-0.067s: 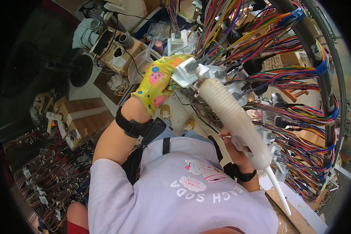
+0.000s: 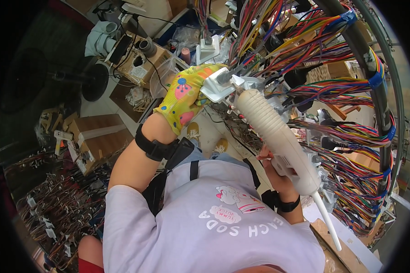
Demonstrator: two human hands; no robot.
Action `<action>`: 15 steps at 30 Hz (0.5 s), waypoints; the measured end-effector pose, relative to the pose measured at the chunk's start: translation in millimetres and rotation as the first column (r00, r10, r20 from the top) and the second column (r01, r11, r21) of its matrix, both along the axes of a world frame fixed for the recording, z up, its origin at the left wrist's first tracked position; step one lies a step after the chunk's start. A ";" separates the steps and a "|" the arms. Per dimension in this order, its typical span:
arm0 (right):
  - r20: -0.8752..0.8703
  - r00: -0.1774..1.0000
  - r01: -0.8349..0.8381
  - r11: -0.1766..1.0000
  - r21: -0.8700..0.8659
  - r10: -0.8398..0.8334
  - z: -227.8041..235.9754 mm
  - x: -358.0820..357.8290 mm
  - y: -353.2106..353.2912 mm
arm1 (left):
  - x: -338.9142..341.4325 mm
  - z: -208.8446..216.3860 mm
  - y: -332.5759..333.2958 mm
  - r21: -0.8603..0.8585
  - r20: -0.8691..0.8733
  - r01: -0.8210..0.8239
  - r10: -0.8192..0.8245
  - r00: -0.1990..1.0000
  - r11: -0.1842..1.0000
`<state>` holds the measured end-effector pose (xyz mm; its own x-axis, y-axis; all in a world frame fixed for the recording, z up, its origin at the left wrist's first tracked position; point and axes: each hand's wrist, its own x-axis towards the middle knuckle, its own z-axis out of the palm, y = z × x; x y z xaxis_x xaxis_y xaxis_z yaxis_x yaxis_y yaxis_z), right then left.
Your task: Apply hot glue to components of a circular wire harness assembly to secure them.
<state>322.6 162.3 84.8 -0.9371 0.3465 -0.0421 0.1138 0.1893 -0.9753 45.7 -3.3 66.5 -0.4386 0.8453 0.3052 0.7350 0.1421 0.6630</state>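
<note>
My left hand, in a yellow patterned glove, is closed around a white plastic connector housing with grey filler in its middle. Wires run from the housing into the colored bundles on the right. A white glue gun with a ribbed front slants across the view. Its front end is at the housings beside my left hand; a long white rod sticks out of its rear. My bare right hand is closed on the gun from beneath, mostly hidden by its body.
Tied wire bundles hang from a curved metal frame on the right. Another white housing hangs beyond my left hand. Cardboard boxes and a heap of wired connectors lie left. A person's knee shows lower left.
The glue gun has shifted slightly to the right, and my right hand with it. My left hand and the housing stay in place.
</note>
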 end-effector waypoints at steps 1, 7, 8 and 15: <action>-0.071 0.997 -0.004 0.982 -0.190 -0.010 1.0 -2.3 -0.2 | -0.4 -1.8 -0.7 -0.004 -0.046 0.005 -0.005 0.999 1.000; -0.096 0.995 -0.004 0.967 -0.255 -0.022 3.9 -5.3 -1.7 | -2.5 -35.0 -19.8 0.007 -0.047 0.082 -0.081 0.996 0.997; -0.096 0.995 -0.003 0.967 -0.255 -0.023 4.6 -5.7 -1.9 | -2.0 -33.7 -18.9 0.008 -0.047 0.083 -0.082 0.996 0.997; 0.169 0.984 -0.089 0.983 0.162 0.061 7.7 1.8 4.7 | -5.7 -3.7 4.8 0.093 0.043 0.062 -0.066 0.997 0.994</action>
